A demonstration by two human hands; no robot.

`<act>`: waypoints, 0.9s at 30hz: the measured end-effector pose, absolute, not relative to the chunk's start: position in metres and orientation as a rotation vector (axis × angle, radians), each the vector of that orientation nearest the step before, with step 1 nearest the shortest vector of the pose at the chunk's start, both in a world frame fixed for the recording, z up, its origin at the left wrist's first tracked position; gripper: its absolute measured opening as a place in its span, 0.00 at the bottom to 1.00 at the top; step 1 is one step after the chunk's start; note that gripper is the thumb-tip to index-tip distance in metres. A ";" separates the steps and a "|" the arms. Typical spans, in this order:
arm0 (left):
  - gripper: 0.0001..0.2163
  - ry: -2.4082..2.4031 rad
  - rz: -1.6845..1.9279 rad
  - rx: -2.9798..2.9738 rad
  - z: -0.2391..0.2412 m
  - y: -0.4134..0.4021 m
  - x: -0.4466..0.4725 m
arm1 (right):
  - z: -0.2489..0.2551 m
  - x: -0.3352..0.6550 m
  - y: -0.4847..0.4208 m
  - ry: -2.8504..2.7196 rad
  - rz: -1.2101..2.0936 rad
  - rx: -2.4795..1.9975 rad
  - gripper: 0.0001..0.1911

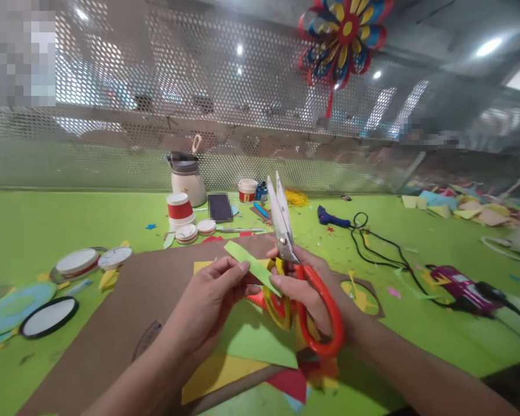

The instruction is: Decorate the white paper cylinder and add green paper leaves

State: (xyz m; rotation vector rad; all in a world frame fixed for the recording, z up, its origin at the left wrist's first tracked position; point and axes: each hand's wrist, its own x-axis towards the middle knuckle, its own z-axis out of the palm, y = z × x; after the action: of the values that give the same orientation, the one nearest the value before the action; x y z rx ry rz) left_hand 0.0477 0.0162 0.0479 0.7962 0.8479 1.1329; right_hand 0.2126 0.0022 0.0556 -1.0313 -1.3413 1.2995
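My left hand (212, 300) pinches a light green paper strip (251, 266) between thumb and fingers, in front of my chest. The other end of the strip meets the thumb of my right hand (305, 289). That hand is closed around a pair of scissors with orange-red handles (325, 323), their metal blades pointing up and slightly parted. Just below the strip, a yellow loop (281, 312) shows near my right fingers; what it belongs to is partly hidden. Beneath my hands lie a green paper sheet (255, 344) and yellow paper (221, 378) on brown cardboard (112, 306).
White tubs (180, 211) and a kettle (187, 182) stand at the back. A blue glue gun (333, 217) trails a black cable to a purple box (463, 286) on the right. Paper discs (21, 306) lie left; paper scraps (476, 205) pile up far right.
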 end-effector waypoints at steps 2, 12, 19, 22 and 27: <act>0.08 0.846 1.105 0.811 0.046 0.016 0.049 | 0.053 0.214 0.002 -1.302 1.325 -1.035 0.16; 0.07 0.931 0.992 0.874 0.040 0.013 0.050 | 0.045 0.217 0.005 -1.286 1.361 -1.040 0.17; 0.07 0.939 1.195 0.853 0.047 0.026 0.034 | 0.041 0.223 0.000 -1.503 1.393 -1.119 0.25; 0.06 0.923 1.306 0.817 0.054 0.027 0.030 | 0.040 0.225 -0.004 -1.673 1.284 -1.142 0.27; 0.04 0.866 1.453 0.783 0.064 0.027 0.024 | 0.049 0.224 -0.015 -1.879 0.998 -1.173 0.25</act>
State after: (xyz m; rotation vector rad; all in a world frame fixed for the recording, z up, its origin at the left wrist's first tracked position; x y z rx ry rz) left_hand 0.0241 0.0270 0.0636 0.7833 0.8661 1.4534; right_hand 0.2239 -0.0154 0.0491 -1.1729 -1.8790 0.9982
